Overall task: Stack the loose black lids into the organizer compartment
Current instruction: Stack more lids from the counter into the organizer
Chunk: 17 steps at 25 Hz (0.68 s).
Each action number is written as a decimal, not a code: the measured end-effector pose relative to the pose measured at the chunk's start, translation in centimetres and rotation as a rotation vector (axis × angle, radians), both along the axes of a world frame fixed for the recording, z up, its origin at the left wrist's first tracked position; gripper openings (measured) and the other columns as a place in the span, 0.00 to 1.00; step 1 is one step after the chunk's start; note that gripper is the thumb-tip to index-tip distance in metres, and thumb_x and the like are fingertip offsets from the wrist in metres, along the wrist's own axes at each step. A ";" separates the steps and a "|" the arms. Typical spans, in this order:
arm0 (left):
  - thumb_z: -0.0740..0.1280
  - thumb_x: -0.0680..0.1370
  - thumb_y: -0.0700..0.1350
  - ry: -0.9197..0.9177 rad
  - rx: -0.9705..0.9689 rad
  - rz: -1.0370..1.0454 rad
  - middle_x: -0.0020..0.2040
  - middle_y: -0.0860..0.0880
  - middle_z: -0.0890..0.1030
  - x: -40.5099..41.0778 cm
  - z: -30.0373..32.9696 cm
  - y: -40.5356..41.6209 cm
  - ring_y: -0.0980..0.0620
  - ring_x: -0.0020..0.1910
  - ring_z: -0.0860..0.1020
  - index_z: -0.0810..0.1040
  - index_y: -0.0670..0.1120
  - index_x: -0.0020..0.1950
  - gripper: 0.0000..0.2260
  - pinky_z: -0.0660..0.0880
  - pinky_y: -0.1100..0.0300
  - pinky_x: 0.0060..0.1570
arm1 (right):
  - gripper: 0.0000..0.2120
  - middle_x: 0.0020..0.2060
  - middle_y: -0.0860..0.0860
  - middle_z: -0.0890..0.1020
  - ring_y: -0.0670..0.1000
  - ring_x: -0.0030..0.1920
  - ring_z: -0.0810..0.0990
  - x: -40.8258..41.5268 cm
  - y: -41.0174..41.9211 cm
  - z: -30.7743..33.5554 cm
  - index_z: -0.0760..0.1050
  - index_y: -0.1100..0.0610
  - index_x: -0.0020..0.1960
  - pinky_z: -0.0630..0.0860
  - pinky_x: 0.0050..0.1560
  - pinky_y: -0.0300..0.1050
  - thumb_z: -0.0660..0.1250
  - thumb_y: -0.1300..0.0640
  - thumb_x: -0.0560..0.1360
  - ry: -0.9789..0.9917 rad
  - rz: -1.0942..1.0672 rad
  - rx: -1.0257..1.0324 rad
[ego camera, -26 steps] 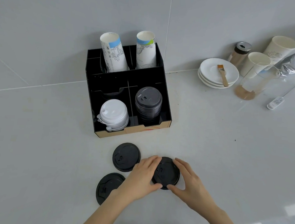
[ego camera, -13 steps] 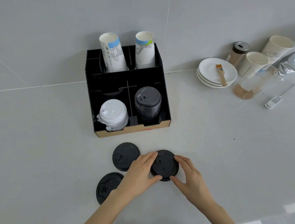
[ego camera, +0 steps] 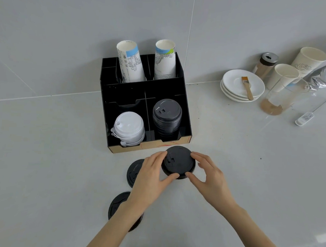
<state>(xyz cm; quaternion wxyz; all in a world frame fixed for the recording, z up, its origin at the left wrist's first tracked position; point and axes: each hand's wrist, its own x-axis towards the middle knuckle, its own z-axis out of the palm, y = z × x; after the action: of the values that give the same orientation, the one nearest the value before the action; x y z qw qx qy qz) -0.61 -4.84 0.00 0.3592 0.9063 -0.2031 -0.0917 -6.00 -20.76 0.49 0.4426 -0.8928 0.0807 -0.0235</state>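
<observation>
Right now both hands hold one black lid (ego camera: 178,162) between them, just in front of the organizer (ego camera: 146,93). The left hand (ego camera: 149,178) has its fingers (ego camera: 159,156) curled on the lid's left edge with the thumb under the near rim. The right hand (ego camera: 210,178) has its fingers on the right edge and its thumb at the near rim, so the lid is gripped from both sides. Whether the lid touches the table (ego camera: 45,155) or is lifted a little cannot be told.

Two more loose black lids lie flat on the table: one (ego camera: 135,171) just left of the held lid, partly under the left hand, and another (ego camera: 117,205) nearer the camera, partly covered by the left wrist.

The organizer stands against the wall. Its front right compartment holds a stack of black lids (ego camera: 167,117). Its front left compartment holds a stack of white lids (ego camera: 129,128). Two stacks of paper cups (ego camera: 130,64) stand in the rear compartments.

Well off to the right sit white saucers (ego camera: 242,86) with a small brush (ego camera: 247,87) on top, a shaker jar (ego camera: 266,65), more cups (ego camera: 283,76), a glass (ego camera: 279,96), a foil bag (ego camera: 325,75) and a thermometer (ego camera: 306,117).
</observation>
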 end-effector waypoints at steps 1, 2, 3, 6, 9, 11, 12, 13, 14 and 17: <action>0.67 0.72 0.51 -0.004 -0.007 -0.003 0.69 0.50 0.67 0.4 0.3 0.1 0.53 0.66 0.63 0.61 0.48 0.69 0.28 0.56 0.69 0.60 | 0.22 0.57 0.43 0.70 0.43 0.53 0.70 0.5 -0.1 0.3 0.68 0.56 0.63 0.59 0.50 0.14 0.69 0.60 0.71 -0.009 0.009 -0.002; 0.67 0.72 0.50 -0.014 -0.015 -0.008 0.68 0.51 0.67 0.9 0.7 0.3 0.53 0.66 0.63 0.61 0.48 0.68 0.27 0.56 0.69 0.60 | 0.22 0.57 0.43 0.70 0.43 0.53 0.70 0.9 -0.3 0.7 0.68 0.56 0.63 0.59 0.50 0.14 0.69 0.60 0.71 -0.016 0.018 -0.001; 0.67 0.72 0.50 -0.030 -0.026 -0.013 0.68 0.50 0.68 1.4 1.0 0.4 0.53 0.66 0.64 0.62 0.48 0.68 0.27 0.57 0.68 0.61 | 0.22 0.58 0.42 0.70 0.43 0.53 0.70 1.3 -0.4 1.0 0.68 0.55 0.63 0.59 0.50 0.14 0.69 0.60 0.71 -0.022 0.025 0.001; 0.68 0.72 0.48 -0.075 -0.051 -0.014 0.67 0.49 0.70 2.6 1.8 0.7 0.51 0.65 0.67 0.64 0.47 0.67 0.26 0.64 0.62 0.63 | 0.22 0.58 0.41 0.70 0.43 0.53 0.71 2.6 -0.7 1.9 0.69 0.55 0.63 0.60 0.51 0.14 0.69 0.60 0.70 -0.055 0.043 -0.008; 0.68 0.72 0.48 -0.103 -0.065 0.005 0.66 0.50 0.70 3.7 2.7 0.5 0.53 0.64 0.67 0.65 0.48 0.67 0.25 0.65 0.62 0.62 | 0.21 0.58 0.41 0.70 0.43 0.51 0.72 4.2 -1.1 2.9 0.69 0.55 0.62 0.61 0.50 0.15 0.69 0.60 0.70 -0.076 0.067 -0.023; 0.67 0.73 0.48 -0.118 -0.077 0.016 0.66 0.50 0.69 4.5 3.2 0.3 0.54 0.64 0.66 0.64 0.48 0.67 0.25 0.62 0.64 0.62 | 0.21 0.58 0.41 0.70 0.43 0.52 0.73 5.5 -1.4 3.5 0.70 0.55 0.62 0.62 0.50 0.15 0.69 0.60 0.70 -0.087 0.086 -0.037; 0.67 0.73 0.47 -0.121 -0.084 0.024 0.66 0.50 0.69 5.0 3.5 0.2 0.54 0.64 0.65 0.64 0.48 0.67 0.24 0.62 0.64 0.62 | 0.21 0.58 0.41 0.70 0.43 0.52 0.72 6.1 -1.6 3.9 0.70 0.55 0.62 0.61 0.50 0.15 0.68 0.60 0.71 -0.089 0.095 -0.043; 0.67 0.73 0.47 -0.122 -0.089 0.036 0.67 0.49 0.69 5.5 3.7 0.0 0.54 0.64 0.65 0.64 0.47 0.67 0.24 0.62 0.64 0.63 | 0.21 0.59 0.41 0.70 0.43 0.53 0.72 6.9 -1.8 4.2 0.69 0.55 0.62 0.61 0.52 0.15 0.68 0.60 0.71 -0.095 0.106 -0.047; 0.67 0.73 0.47 -0.124 -0.091 0.053 0.66 0.49 0.69 6.1 3.9 -0.2 0.53 0.65 0.66 0.64 0.47 0.67 0.24 0.62 0.64 0.63 | 0.20 0.60 0.42 0.71 0.43 0.55 0.72 7.7 -1.9 4.4 0.69 0.55 0.62 0.61 0.54 0.17 0.68 0.60 0.71 -0.105 0.120 -0.054; 0.67 0.73 0.48 -0.134 -0.086 0.116 0.66 0.46 0.71 8.1 4.0 -0.9 0.49 0.64 0.68 0.65 0.45 0.66 0.24 0.64 0.60 0.62 | 0.21 0.65 0.47 0.71 0.45 0.58 0.71 10.1 -2.3 4.7 0.67 0.55 0.64 0.63 0.60 0.30 0.67 0.60 0.72 -0.111 0.160 -0.088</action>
<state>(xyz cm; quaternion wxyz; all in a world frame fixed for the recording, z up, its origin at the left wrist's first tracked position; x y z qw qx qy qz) 7.45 -5.77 3.99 0.3878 0.9044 -0.1778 -0.0011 4.10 -23.07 5.21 0.4075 -0.9121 -0.0165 -0.0412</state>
